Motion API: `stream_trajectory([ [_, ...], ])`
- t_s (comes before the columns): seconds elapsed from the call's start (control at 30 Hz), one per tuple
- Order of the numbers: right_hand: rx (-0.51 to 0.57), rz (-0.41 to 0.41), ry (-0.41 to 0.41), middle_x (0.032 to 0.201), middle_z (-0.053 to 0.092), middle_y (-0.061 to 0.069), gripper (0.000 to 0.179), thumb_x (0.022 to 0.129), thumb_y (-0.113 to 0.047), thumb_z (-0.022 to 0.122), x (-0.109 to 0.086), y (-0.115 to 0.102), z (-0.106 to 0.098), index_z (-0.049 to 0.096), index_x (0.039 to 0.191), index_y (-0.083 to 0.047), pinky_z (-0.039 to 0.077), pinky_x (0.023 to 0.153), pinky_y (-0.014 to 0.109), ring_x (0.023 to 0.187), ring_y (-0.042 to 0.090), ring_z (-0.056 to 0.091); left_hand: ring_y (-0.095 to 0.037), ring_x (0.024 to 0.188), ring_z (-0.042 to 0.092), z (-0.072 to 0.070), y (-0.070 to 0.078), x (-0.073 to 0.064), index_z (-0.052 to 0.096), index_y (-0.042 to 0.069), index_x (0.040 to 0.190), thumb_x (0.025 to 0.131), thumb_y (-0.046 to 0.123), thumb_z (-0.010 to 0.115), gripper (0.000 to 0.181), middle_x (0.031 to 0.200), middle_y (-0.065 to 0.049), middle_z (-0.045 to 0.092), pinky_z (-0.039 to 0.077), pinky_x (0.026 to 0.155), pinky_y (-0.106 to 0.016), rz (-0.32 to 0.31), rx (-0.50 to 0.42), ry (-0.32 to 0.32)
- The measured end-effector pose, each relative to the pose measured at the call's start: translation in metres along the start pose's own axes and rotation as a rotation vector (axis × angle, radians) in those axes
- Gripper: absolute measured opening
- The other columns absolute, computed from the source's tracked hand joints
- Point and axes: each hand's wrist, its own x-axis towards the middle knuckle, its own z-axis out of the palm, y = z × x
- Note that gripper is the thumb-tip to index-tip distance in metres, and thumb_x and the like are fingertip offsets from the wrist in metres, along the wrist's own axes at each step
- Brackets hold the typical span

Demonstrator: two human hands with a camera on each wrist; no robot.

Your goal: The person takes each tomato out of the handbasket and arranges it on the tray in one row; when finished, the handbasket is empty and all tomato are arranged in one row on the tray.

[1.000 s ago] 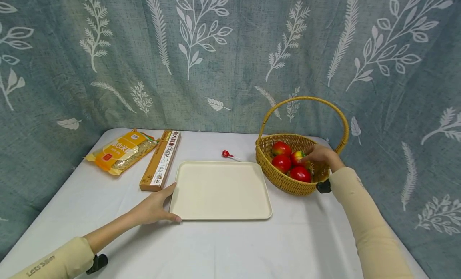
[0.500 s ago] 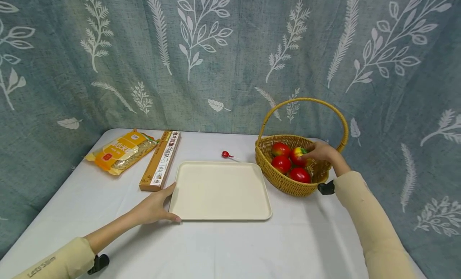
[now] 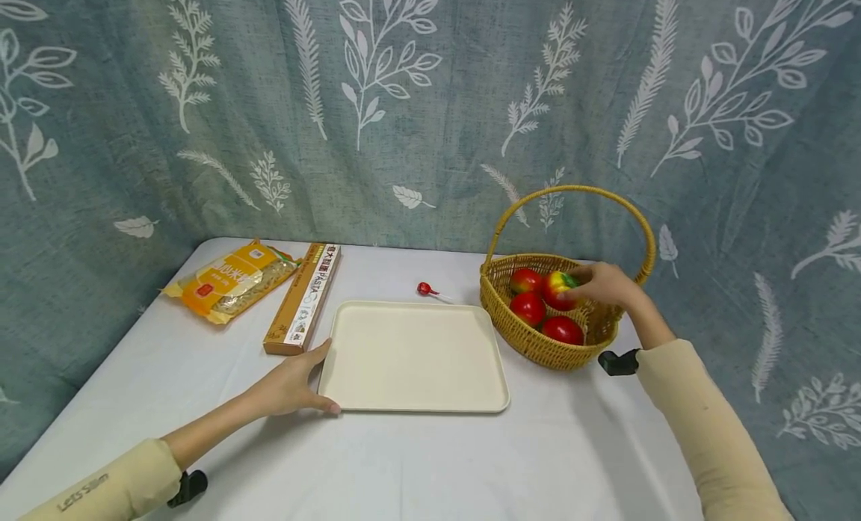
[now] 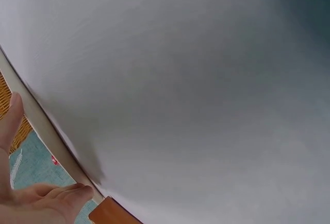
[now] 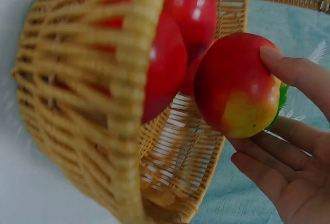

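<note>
My right hand (image 3: 605, 285) pinches a red-and-yellow apple (image 3: 560, 289) with a green leafy end, between thumb and fingers. In the right wrist view the apple (image 5: 240, 85) is at the basket's opening, with the thumb on its upper side and the fingers below. Other red apples (image 3: 528, 309) lie in the wicker basket (image 3: 531, 349), whose handle arches above. At the left, my left hand (image 3: 289, 386) touches the edge of the cream tray (image 3: 413, 356), thumb at the near corner and fingers spread along the left side. The left wrist view shows fingertips on the tray's rim (image 4: 46, 131).
A brown pasta box (image 3: 303, 300) lies just left of the tray, close to the left hand. Farther left is a yellow bag of grain (image 3: 232, 282). Behind the tray lies a red lollipop (image 3: 425, 289). A patterned curtain (image 3: 430, 132) hangs behind the white table (image 3: 417, 461).
My right hand has lifted the apple a little in the basket, and its forearm has shifted right. My left hand has stayed at the tray's edge.
</note>
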Motion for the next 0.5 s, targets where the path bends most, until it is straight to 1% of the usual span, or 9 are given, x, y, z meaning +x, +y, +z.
stream_trajectory([
  [0.1,0.003,-0.035,0.029,0.133,0.05,0.032,0.076,0.084,-0.045,0.073,-0.004,-0.003,0.002,0.051,0.133,0.009,0.019,0.106,0.068,0.125,0.05,0.038,-0.045,0.134,0.033,0.002,-0.002,0.001,0.023,-0.015,0.145,0.062,0.043,0.087,0.12,0.147,-0.031,0.031,0.034,0.105,-0.055,-0.009,-0.008,-0.01],
  [0.13,0.002,-0.049,0.042,0.132,0.051,0.032,0.076,0.084,-0.044,0.073,-0.006,-0.004,0.003,0.051,0.133,0.009,0.013,0.107,0.069,0.125,0.051,0.038,-0.044,0.134,0.033,0.003,-0.002,0.001,0.023,-0.015,0.145,0.062,0.043,0.087,0.12,0.147,-0.031,0.031,0.034,0.105,-0.055,-0.013,-0.011,-0.012],
  [0.17,0.001,-0.061,0.054,0.132,0.05,0.032,0.076,0.084,-0.044,0.073,-0.008,-0.005,0.004,0.051,0.133,0.01,0.011,0.107,0.07,0.126,0.051,0.037,-0.044,0.134,0.033,0.003,-0.002,0.001,0.023,-0.015,0.145,0.062,0.044,0.087,0.12,0.147,-0.03,0.031,0.035,0.105,-0.054,-0.016,-0.011,-0.013],
  [0.2,0.002,-0.065,0.066,0.133,0.05,0.032,0.076,0.084,-0.044,0.073,-0.011,-0.006,0.004,0.051,0.133,0.009,0.011,0.107,0.069,0.126,0.05,0.038,-0.043,0.134,0.034,0.003,-0.002,0.001,0.023,-0.014,0.145,0.062,0.044,0.087,0.12,0.147,-0.03,0.031,0.035,0.105,-0.054,-0.019,-0.01,-0.014],
  [0.27,-0.002,-0.065,0.092,0.133,0.05,0.031,0.077,0.084,-0.045,0.073,-0.017,-0.009,0.005,0.05,0.134,0.008,0.023,0.105,0.066,0.123,0.049,0.041,-0.043,0.134,0.035,0.004,-0.003,0.002,0.023,-0.014,0.145,0.062,0.044,0.087,0.121,0.147,-0.03,0.032,0.037,0.104,-0.054,-0.017,-0.006,-0.012],
  [0.37,0.008,-0.049,0.128,0.136,0.048,0.031,0.079,0.084,-0.045,0.073,-0.026,-0.014,0.006,0.047,0.138,0.006,0.039,0.096,0.063,0.122,0.048,0.043,-0.043,0.133,0.036,0.003,-0.003,0.003,0.023,-0.014,0.145,0.061,0.044,0.087,0.121,0.146,-0.03,0.033,0.038,0.103,-0.054,-0.017,-0.001,-0.01],
  [0.4,0.014,-0.043,0.144,0.136,0.048,0.031,0.08,0.084,-0.045,0.073,-0.029,-0.016,0.007,0.046,0.139,0.006,0.042,0.093,0.062,0.121,0.048,0.044,-0.043,0.133,0.036,0.003,-0.003,0.003,0.023,-0.014,0.145,0.061,0.044,0.088,0.121,0.146,-0.03,0.034,0.038,0.103,-0.054,-0.019,-0.002,-0.01],
  [0.5,0.039,-0.048,0.199,0.135,0.049,0.03,0.081,0.083,-0.045,0.074,-0.037,-0.022,0.01,0.045,0.14,0.004,0.044,0.092,0.061,0.118,0.047,0.046,-0.043,0.132,0.037,0.002,-0.002,0.003,0.023,-0.015,0.145,0.061,0.045,0.088,0.121,0.146,-0.03,0.035,0.039,0.102,-0.054,-0.019,0.005,-0.008],
])
